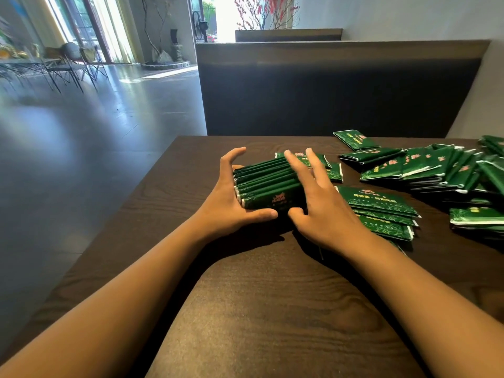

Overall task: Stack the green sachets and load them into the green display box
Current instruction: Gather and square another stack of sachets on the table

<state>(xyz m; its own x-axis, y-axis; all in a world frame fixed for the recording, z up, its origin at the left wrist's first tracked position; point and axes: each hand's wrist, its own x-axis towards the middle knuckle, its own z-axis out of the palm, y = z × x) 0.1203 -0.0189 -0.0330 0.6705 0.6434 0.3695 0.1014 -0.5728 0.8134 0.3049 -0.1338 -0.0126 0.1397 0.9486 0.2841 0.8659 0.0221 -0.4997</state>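
Both hands are on a block of green sachets [268,185] standing on edge on the dark wood-grain table [272,309]. The left hand [231,203] cups the block's left end: its fingers [231,156] are spread and curved around the far side, and the thumb lies along the near lower edge. The right hand [319,203] covers the block's right end, with fingers extended and spread over the top edges and the thumb tucked at the near right corner. Neither hand is closed tight; the block sits squeezed between the 2 palms. Whether it rests fully on the table or is slightly lifted cannot be determined.

Just beyond the right fingers, a few flat sachets [324,165] lie on the table. Directly to the right of the right hand, partly under the wrist, sits a small overlapping pile of sachets [381,208]. Further right, well apart from both hands, a larger loose heap of sachets [436,167] runs to the frame edge. Beyond the fingers, past the table's far edge, stands a dark bench backrest [327,99].
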